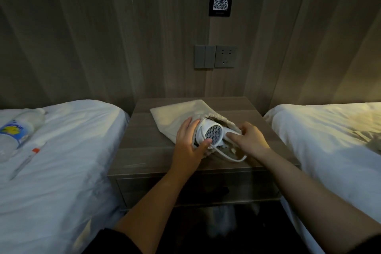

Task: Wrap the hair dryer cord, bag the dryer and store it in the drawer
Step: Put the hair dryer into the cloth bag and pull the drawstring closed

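Bagging step, seen from the head camera. The hair dryer sits only partly inside the mouth of the cloth bag, its grilled rear end facing the viewer.

Risks, as a judgement. A loose loop of cord trails out below and nearer than the fingers of both hands. If the dryer is pushed deeper without gathering that loop, the cord may catch on the rim or be left hanging outside when the mouth is drawn shut. The slack cloth could also fold inward under the dryer's body and block its entry. The loop lies near the worktop front edge, so a tug might drag it over.

Position. The left hand grips the bag's rim, fingers curled over the cloth and thumb pressed to the dryer's casing. The right hand closes on the dryer's handle at the opposite rim, though whether it also pinches cloth cannot be told. The dryer lies between the two sets of fingers, touching both. The drawer, shut, lies below the wrists.
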The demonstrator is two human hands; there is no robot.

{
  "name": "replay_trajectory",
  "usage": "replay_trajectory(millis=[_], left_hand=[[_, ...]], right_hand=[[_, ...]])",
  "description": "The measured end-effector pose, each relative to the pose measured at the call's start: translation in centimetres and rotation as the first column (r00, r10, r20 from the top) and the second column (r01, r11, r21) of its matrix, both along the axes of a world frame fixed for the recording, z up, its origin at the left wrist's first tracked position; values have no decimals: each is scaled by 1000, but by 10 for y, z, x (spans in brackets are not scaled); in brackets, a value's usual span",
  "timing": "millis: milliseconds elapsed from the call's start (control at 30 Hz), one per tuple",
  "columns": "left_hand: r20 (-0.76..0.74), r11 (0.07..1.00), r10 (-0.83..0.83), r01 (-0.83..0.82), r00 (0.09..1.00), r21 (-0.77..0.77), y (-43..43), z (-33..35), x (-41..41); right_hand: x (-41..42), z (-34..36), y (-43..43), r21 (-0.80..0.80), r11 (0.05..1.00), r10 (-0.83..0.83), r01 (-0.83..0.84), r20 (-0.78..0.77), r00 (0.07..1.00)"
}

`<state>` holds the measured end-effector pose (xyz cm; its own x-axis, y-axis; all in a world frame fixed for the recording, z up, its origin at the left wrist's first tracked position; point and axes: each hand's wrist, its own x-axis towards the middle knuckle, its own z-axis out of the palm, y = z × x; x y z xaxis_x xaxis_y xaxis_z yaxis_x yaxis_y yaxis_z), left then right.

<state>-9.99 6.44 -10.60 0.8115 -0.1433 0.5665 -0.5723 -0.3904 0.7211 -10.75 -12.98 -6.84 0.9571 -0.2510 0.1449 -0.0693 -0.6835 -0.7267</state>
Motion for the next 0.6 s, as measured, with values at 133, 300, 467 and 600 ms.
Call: replay_trajectory(millis=[133,300,467,600], left_hand=[[-14,1000,3,-3,1000,-19,0,-1,-1],[-46,995,11,-16,999,-95,3,2,-5],[-198,961,52,-103,979,-258,4,6,1],[-264,951,70,-144,962,-274,4,8,3]], right_hand=[[-10,3,3,-83,994,-62,69,74,995],[-11,6,-3,-83,994,70,-75,-61,996],[-32,25,-24,395,829,499,-395,-203,843],[-30,13,-30,373,819,523,-435,-176,834]])
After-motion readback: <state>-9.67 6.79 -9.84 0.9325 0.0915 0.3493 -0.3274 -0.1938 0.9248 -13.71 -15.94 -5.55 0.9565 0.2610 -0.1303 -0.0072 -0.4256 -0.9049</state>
